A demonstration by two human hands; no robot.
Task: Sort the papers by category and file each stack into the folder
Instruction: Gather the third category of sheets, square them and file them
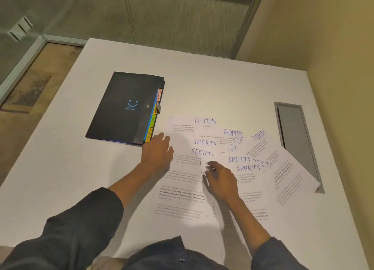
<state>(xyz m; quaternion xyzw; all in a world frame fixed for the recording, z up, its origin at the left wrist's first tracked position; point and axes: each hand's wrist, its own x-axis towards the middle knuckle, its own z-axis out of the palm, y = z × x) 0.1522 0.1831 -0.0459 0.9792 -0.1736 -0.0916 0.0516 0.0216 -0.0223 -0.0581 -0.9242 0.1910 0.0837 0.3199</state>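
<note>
Folder [123,108] left of papers [222,160]

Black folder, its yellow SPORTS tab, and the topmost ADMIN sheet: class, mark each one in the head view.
black folder [121,108]: head view, middle of its front cover.
yellow SPORTS tab [149,133]: head view, on the lettering at the folder's right edge.
topmost ADMIN sheet [205,121]: head view, on its handwritten heading.

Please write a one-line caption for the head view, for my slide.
Both hands, left hand and right hand, rest on fanned ADMIN and SPORTS papers beside a closed black tabbed folder.
</note>
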